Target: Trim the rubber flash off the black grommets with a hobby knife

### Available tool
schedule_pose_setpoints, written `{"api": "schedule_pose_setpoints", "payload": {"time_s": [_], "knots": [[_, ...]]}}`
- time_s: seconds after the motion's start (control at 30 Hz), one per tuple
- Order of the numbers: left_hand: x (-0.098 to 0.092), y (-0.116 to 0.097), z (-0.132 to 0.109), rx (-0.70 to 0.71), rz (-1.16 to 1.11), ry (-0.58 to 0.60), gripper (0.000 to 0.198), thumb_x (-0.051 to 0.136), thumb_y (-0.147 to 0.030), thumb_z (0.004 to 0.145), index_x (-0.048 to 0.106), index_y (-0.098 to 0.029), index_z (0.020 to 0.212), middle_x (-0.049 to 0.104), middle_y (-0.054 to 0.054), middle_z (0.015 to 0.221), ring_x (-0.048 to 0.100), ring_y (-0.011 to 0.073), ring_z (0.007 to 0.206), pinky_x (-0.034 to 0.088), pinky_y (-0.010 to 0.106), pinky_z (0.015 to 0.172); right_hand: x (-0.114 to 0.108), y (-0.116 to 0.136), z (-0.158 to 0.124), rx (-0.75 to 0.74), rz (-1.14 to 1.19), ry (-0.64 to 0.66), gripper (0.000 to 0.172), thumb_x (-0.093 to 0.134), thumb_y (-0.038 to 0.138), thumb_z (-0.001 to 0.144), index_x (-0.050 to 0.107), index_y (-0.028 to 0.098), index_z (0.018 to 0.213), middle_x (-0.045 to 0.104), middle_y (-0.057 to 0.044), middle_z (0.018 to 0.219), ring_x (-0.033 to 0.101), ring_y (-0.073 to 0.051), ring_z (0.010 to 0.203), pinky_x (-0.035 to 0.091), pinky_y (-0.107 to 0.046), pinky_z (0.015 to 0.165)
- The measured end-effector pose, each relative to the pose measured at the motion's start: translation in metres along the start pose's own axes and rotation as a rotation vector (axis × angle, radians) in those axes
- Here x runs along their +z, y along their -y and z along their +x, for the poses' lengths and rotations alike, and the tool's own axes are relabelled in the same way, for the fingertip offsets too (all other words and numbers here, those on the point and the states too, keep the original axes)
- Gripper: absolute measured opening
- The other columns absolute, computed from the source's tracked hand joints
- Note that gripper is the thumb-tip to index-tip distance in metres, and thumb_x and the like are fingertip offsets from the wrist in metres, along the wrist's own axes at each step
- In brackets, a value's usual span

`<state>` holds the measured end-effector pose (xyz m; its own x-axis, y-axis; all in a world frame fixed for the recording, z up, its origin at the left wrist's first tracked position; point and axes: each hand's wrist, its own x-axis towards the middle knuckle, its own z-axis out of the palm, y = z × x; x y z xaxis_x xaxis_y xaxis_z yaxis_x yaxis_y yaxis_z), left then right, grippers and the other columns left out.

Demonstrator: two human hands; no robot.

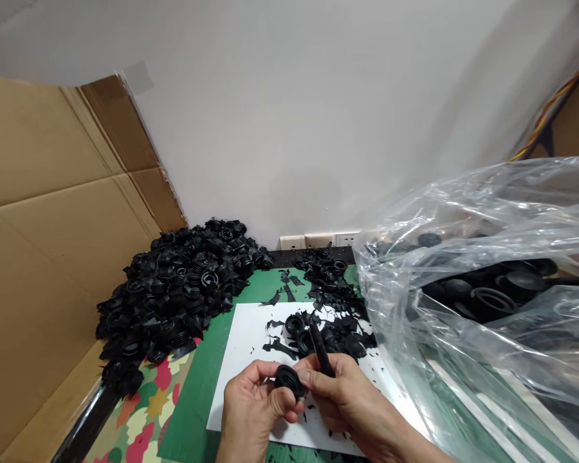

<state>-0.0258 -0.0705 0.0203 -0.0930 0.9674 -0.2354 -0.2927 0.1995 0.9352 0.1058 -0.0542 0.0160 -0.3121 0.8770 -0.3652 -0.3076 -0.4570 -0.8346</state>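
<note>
Pinched in my left hand point(257, 400) is a ribbed black rubber boot point(288, 381), round, its ringed opening turned up toward me. My right hand point(338, 391) is closed around a slim black pen-like tool point(321, 347) that slants up and away; its working end is hidden. The right thumb and fingertips touch the boot's right edge. Beneath both hands lies a white board point(241, 341). Just beyond them, two loose black rubber boots point(294, 324) sit among torn black rubber scraps point(350, 337).
A large heap of untrimmed black rubber parts point(183, 276) rises at left beside a cardboard wall point(67, 257). On the right, a clear plastic bag point(434, 257) holds several round black parts point(492, 299). Green sheet point(197, 392) underlies the board. Wall sockets point(318, 241) are at the back.
</note>
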Motion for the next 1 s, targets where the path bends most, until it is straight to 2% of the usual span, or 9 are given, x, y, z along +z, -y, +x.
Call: {"api": "schedule_pose_setpoints", "payload": {"time_s": [0.17, 0.3, 0.37, 0.47, 0.6, 0.67, 0.77, 0.9, 1.0], "knots": [[-0.003, 0.001, 0.000, 0.013, 0.006, 0.018, 0.044, 0.087, -0.036, 0.037, 0.069, -0.012, 0.069, 0.068, 0.004, 0.054, 0.055, 0.0109, 0.047, 0.039, 0.016, 0.043, 0.001, -0.003, 0.001, -0.068, -0.113, -0.024, 0.033, 0.063, 0.048, 0.067, 0.056, 0.016, 0.067, 0.030, 0.012, 0.038, 0.018, -0.004, 0.034, 0.015, -0.019, 0.034], [-0.003, 0.002, -0.001, 0.049, 0.031, 0.031, 0.039, 0.088, -0.028, 0.037, 0.071, -0.012, 0.068, 0.067, 0.003, 0.057, 0.057, 0.0119, 0.054, 0.043, 0.017, 0.050, 0.003, -0.001, -0.001, -0.208, -0.289, -0.099, 0.023, 0.061, 0.037, 0.070, 0.055, 0.016, 0.062, 0.041, 0.007, 0.047, 0.032, -0.007, 0.042, 0.024, -0.020, 0.040], [-0.004, 0.003, -0.001, 0.055, 0.039, 0.029, 0.037, 0.088, -0.026, 0.038, 0.071, -0.012, 0.068, 0.067, 0.003, 0.058, 0.057, 0.0119, 0.054, 0.044, 0.017, 0.051, 0.004, 0.001, -0.002, -0.234, -0.345, -0.124, 0.017, 0.060, 0.029, 0.069, 0.056, 0.016, 0.058, 0.044, 0.005, 0.051, 0.037, -0.009, 0.046, 0.028, -0.021, 0.044], [-0.004, 0.004, -0.001, 0.032, 0.010, 0.032, 0.038, 0.087, -0.031, 0.040, 0.070, -0.012, 0.069, 0.065, 0.002, 0.053, 0.054, 0.0102, 0.047, 0.042, 0.018, 0.047, 0.003, 0.001, -0.001, -0.164, -0.321, -0.101, 0.012, 0.056, 0.024, 0.071, 0.057, 0.017, 0.061, 0.044, 0.006, 0.047, 0.033, -0.008, 0.041, 0.026, -0.021, 0.041], [-0.006, 0.003, 0.000, 0.016, -0.041, 0.043, 0.040, 0.086, -0.035, 0.042, 0.069, -0.011, 0.069, 0.066, 0.003, 0.054, 0.056, 0.0111, 0.045, 0.045, 0.019, 0.045, -0.003, -0.001, 0.002, -0.141, -0.304, -0.031, 0.018, 0.057, 0.034, 0.073, 0.063, 0.016, 0.070, 0.047, 0.006, 0.044, 0.031, -0.008, 0.037, 0.025, -0.022, 0.040], [-0.007, 0.002, 0.000, -0.005, -0.055, 0.043, 0.041, 0.087, -0.033, 0.040, 0.069, -0.011, 0.069, 0.066, 0.004, 0.056, 0.059, 0.0124, 0.046, 0.046, 0.019, 0.045, -0.004, 0.000, 0.002, -0.196, -0.345, -0.037, 0.022, 0.058, 0.037, 0.073, 0.063, 0.016, 0.070, 0.048, 0.005, 0.045, 0.035, -0.009, 0.039, 0.031, -0.023, 0.043], [-0.009, 0.001, 0.001, -0.028, -0.050, 0.034, 0.043, 0.088, -0.032, 0.038, 0.069, -0.011, 0.071, 0.066, 0.004, 0.056, 0.058, 0.0122, 0.047, 0.047, 0.020, 0.046, -0.003, 0.004, -0.001, -0.301, -0.406, -0.082, 0.020, 0.058, 0.034, 0.074, 0.061, 0.016, 0.066, 0.055, 0.001, 0.056, 0.049, -0.014, 0.054, 0.040, -0.026, 0.055], [-0.009, 0.002, 0.000, -0.022, -0.006, 0.020, 0.046, 0.088, -0.032, 0.034, 0.070, -0.012, 0.071, 0.066, 0.003, 0.055, 0.056, 0.0115, 0.051, 0.044, 0.017, 0.047, -0.002, 0.001, -0.006, -0.492, -0.629, -0.132, 0.021, 0.050, 0.028, 0.079, 0.055, 0.018, 0.061, 0.055, -0.001, 0.061, 0.052, -0.016, 0.059, 0.039, -0.026, 0.053], [-0.009, 0.004, 0.000, -0.007, 0.027, 0.005, 0.042, 0.089, -0.025, 0.034, 0.071, -0.013, 0.070, 0.069, 0.004, 0.057, 0.059, 0.0127, 0.054, 0.044, 0.017, 0.051, -0.005, -0.008, -0.004, -0.676, -0.831, -0.110, 0.016, 0.044, 0.012, 0.077, 0.055, 0.019, 0.068, 0.057, -0.002, 0.067, 0.054, -0.016, 0.061, 0.040, -0.025, 0.054]]}}
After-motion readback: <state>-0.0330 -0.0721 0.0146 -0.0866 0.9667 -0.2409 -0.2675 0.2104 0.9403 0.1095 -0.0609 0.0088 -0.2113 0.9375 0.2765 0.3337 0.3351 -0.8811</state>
